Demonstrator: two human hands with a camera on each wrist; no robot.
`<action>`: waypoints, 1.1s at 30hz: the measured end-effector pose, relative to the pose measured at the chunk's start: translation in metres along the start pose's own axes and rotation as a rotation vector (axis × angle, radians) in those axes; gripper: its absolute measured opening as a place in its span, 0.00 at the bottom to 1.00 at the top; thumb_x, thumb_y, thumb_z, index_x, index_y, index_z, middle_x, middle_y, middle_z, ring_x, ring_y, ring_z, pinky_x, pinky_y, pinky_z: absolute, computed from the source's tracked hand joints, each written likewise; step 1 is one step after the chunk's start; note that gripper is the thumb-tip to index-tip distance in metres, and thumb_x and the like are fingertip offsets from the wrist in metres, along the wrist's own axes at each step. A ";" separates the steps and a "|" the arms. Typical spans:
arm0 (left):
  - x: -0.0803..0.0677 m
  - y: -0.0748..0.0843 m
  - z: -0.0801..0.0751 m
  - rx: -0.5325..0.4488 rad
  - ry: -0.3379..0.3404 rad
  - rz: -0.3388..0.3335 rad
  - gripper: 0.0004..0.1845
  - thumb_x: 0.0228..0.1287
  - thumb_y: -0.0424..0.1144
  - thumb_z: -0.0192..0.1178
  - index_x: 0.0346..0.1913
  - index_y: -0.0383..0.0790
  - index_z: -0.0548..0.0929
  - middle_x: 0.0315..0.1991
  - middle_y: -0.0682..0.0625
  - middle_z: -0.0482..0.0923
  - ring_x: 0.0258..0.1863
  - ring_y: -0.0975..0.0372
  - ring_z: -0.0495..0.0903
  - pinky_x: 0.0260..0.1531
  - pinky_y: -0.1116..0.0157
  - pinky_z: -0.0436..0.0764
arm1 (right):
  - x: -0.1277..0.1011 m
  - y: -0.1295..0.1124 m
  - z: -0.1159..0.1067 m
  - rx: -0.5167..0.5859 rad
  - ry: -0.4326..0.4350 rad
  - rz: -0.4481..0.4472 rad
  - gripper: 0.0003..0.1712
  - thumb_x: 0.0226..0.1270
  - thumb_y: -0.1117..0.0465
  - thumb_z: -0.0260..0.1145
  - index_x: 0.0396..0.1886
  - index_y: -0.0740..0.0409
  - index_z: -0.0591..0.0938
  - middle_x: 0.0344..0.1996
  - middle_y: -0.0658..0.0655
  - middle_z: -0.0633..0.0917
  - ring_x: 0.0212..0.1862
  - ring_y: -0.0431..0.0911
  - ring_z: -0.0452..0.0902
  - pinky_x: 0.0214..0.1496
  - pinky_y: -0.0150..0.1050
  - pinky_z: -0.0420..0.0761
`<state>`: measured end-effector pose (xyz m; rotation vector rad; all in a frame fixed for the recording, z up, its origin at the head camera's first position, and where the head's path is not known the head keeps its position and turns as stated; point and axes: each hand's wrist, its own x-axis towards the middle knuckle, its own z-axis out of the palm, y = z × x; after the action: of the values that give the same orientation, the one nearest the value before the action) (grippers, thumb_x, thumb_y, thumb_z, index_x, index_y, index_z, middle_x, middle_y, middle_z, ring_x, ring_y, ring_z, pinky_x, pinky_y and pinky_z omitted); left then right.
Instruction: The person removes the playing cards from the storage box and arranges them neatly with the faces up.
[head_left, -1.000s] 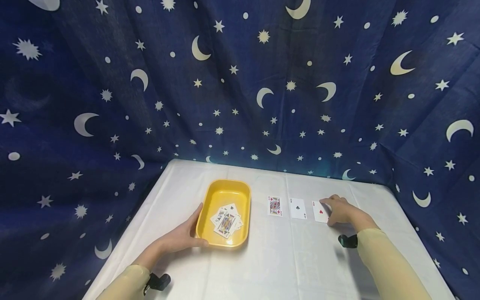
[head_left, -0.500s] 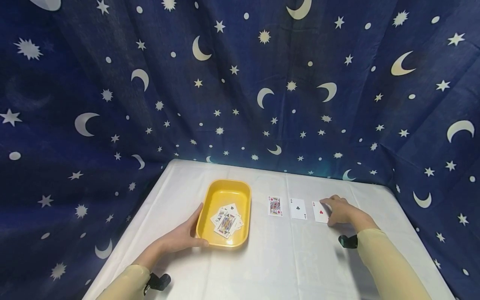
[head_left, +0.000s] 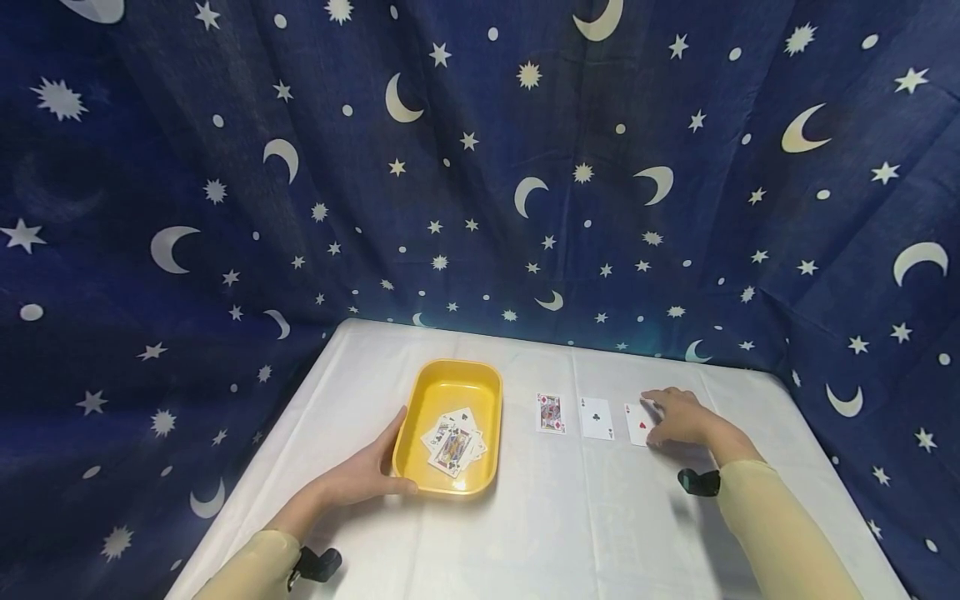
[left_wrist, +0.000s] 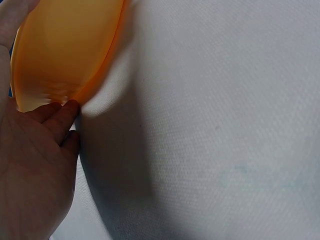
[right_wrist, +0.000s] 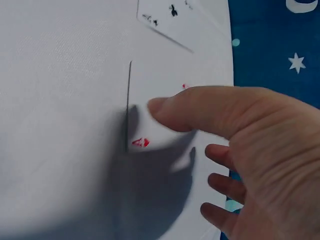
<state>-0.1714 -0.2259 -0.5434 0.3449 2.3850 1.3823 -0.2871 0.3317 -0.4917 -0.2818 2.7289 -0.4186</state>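
My left hand (head_left: 360, 475) holds a yellow plastic tray (head_left: 461, 392) at its near-left corner, thumb along the front rim. Several playing cards (head_left: 453, 450) lie face up in the tray, overlapping. In the left wrist view the fingertips touch the tray's wall. On the white cloth to the right, three cards form a row: a red face card (head_left: 551, 413), an ace of clubs (head_left: 596, 418) and an ace of hearts (head_left: 637, 425). Over the ace of hearts hovers my right hand (right_wrist: 260, 135), thumb stretched out and other fingers relaxed, pinching nothing; whether its thumb touches the card I cannot tell.
A white cloth (head_left: 525, 533) covers the table. Behind and at both sides hangs a dark blue curtain (head_left: 480, 167) with moons and stars. A black wrist camera (head_left: 699, 482) sits at the right wrist, another black wrist camera (head_left: 318, 565) at the left.
My right hand has loosened from the ace of hearts, its fingers spreading and shifting slightly. The card now lies free of a pinch. My left hand and the tray have stayed put.
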 end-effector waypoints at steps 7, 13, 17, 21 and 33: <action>-0.001 0.001 0.000 0.001 0.004 -0.019 0.70 0.52 0.54 0.79 0.84 0.57 0.34 0.84 0.54 0.32 0.81 0.55 0.36 0.77 0.46 0.47 | 0.005 -0.033 0.001 -0.050 0.182 -0.097 0.49 0.61 0.45 0.75 0.73 0.71 0.68 0.68 0.78 0.67 0.69 0.74 0.58 0.67 0.73 0.63; -0.001 0.000 0.001 0.010 0.007 -0.023 0.70 0.52 0.55 0.79 0.84 0.57 0.34 0.84 0.53 0.32 0.81 0.55 0.36 0.76 0.46 0.47 | 0.011 -0.081 0.012 -0.105 0.308 -0.173 0.49 0.61 0.41 0.73 0.71 0.70 0.71 0.67 0.73 0.73 0.68 0.68 0.65 0.69 0.66 0.67; -0.001 -0.001 0.001 0.016 0.009 -0.022 0.70 0.52 0.55 0.79 0.84 0.57 0.34 0.84 0.53 0.32 0.81 0.55 0.36 0.77 0.47 0.48 | 0.013 -0.119 0.024 -0.089 0.356 -0.243 0.48 0.61 0.38 0.73 0.71 0.66 0.73 0.66 0.68 0.75 0.69 0.63 0.66 0.71 0.63 0.66; 0.000 -0.001 0.001 0.021 0.007 -0.025 0.70 0.52 0.56 0.79 0.83 0.57 0.34 0.84 0.54 0.32 0.81 0.56 0.36 0.77 0.48 0.47 | 0.013 -0.158 0.039 -0.068 0.366 -0.310 0.48 0.61 0.35 0.72 0.72 0.60 0.74 0.65 0.63 0.76 0.69 0.59 0.66 0.71 0.60 0.68; -0.001 0.000 0.001 0.018 0.012 -0.008 0.70 0.51 0.55 0.79 0.83 0.58 0.34 0.84 0.53 0.33 0.81 0.55 0.37 0.77 0.46 0.47 | 0.009 -0.239 0.075 -0.111 0.274 -0.443 0.52 0.54 0.30 0.74 0.71 0.58 0.77 0.61 0.55 0.78 0.65 0.50 0.66 0.70 0.49 0.68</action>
<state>-0.1700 -0.2250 -0.5436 0.3321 2.4074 1.3639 -0.2330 0.0867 -0.4841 -0.9313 2.9521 -0.4481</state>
